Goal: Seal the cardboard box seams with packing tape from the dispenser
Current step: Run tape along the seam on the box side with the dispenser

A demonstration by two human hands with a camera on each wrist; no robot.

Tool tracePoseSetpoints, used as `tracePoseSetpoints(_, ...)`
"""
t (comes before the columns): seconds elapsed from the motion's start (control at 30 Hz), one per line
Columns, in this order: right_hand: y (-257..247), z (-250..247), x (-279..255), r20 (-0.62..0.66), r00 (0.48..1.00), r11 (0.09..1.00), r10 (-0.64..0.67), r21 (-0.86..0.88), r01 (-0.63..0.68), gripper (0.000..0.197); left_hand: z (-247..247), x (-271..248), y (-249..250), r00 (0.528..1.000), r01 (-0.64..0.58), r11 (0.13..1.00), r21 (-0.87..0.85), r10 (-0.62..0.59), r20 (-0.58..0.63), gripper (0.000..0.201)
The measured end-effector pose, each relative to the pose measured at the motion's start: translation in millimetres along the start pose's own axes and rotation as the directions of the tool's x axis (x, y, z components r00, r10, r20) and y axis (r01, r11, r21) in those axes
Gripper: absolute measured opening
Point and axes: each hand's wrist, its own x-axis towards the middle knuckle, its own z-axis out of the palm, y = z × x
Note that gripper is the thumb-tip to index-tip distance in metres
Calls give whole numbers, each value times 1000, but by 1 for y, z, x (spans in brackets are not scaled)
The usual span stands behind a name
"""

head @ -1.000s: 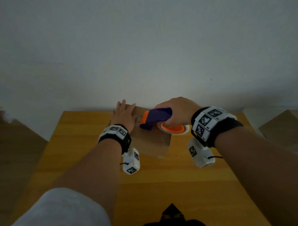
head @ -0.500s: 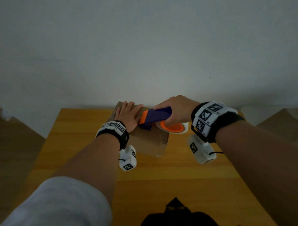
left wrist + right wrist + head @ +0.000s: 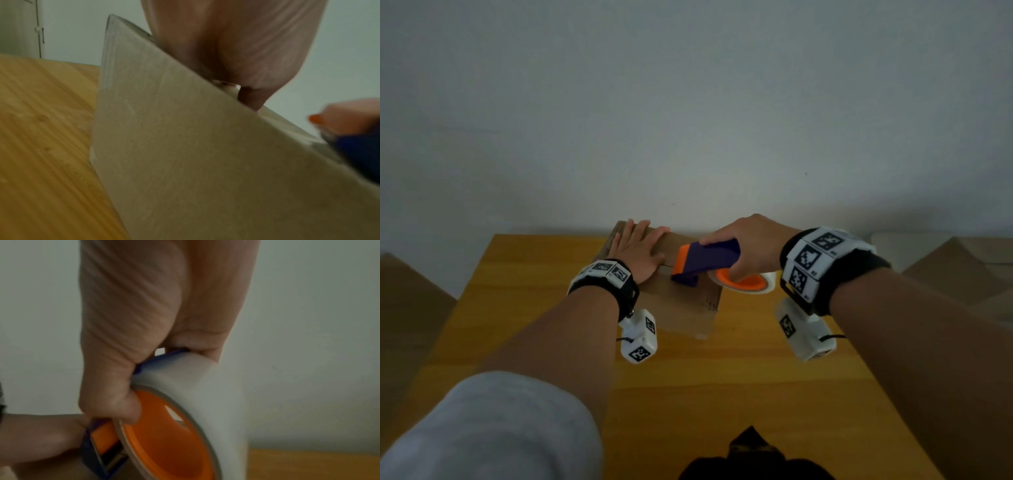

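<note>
A small cardboard box (image 3: 681,305) stands on the wooden table (image 3: 722,377) near its far edge; its side wall (image 3: 185,154) fills the left wrist view. My left hand (image 3: 638,248) lies flat on the box top, fingers straight, palm (image 3: 236,48) pressing down. My right hand (image 3: 750,243) grips the purple and orange tape dispenser (image 3: 705,258), whose front end rests on the box top beside the left hand. The clear tape roll (image 3: 197,386) on its orange hub (image 3: 164,434) sits under the right palm (image 3: 144,305), thumb on the hub.
A plain pale wall rises right behind the table's far edge. Brown cardboard shapes (image 3: 959,267) lie off the table to the right, and a dark object (image 3: 750,455) sits at the near edge. Bare tabletop (image 3: 41,146) stretches left of the box.
The dispenser has slid a little toward me and to the right along the box top. My left hand has stayed flat on the box, its fingers turned slightly more to the right.
</note>
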Motion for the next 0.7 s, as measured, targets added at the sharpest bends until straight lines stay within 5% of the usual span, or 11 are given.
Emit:
tracePoseSetpoints(0.2, 31, -5, -31, 19, 995, 995, 96, 22, -97, 66, -1, 1, 3, 1000, 10, 999, 35, -11, 14, 56)
tracePoseSetpoints(0.43, 30, 0, -37, -1, 998, 998, 59, -19, -59, 64, -3, 1, 6, 998, 43, 999, 32, -45, 45, 57)
tracePoseSetpoints(0.7, 34, 5, -36, -15, 998, 996, 54, -73, -55, 63, -1, -4, 24, 995, 57, 990, 130, -67, 70, 79)
